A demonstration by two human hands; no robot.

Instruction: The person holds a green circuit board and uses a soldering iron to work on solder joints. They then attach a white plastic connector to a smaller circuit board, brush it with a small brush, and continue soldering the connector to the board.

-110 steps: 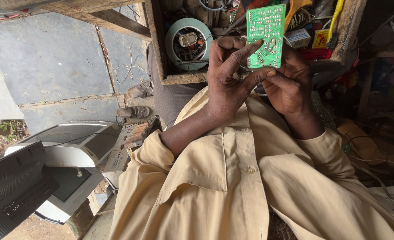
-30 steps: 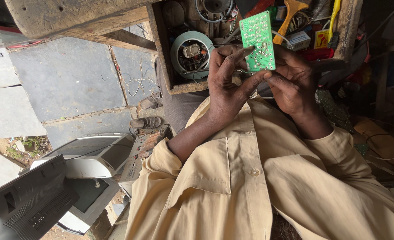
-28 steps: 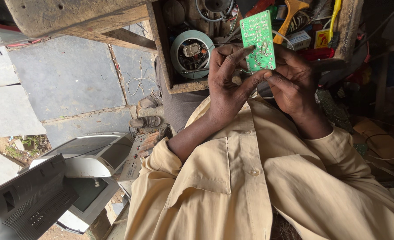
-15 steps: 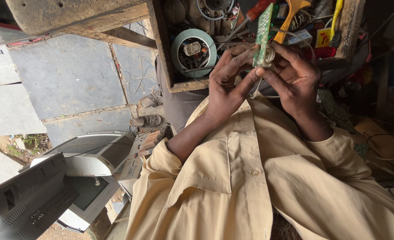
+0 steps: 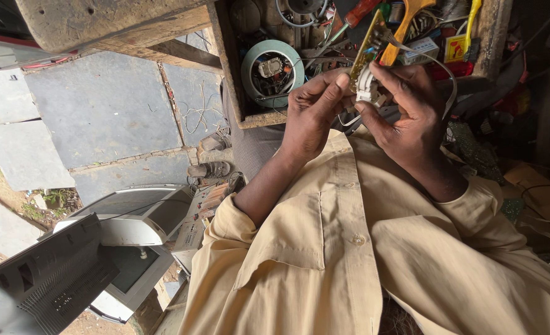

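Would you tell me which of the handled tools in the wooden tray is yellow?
The yellow tool at the tray's far right; the orange handle beside it touches the circuit board.

shirt: tan, loose, made of soft cloth with many folds
sleeves: long, same tan colour, pushed up a bit so the lower arms are bare
left sleeve: wide open end, wrinkled
right sleeve: ends near the wrist
button: small, round, pale, on the strip down the front
pocket: flat chest pocket with neat stitched edges
hands: bare, no rings seen
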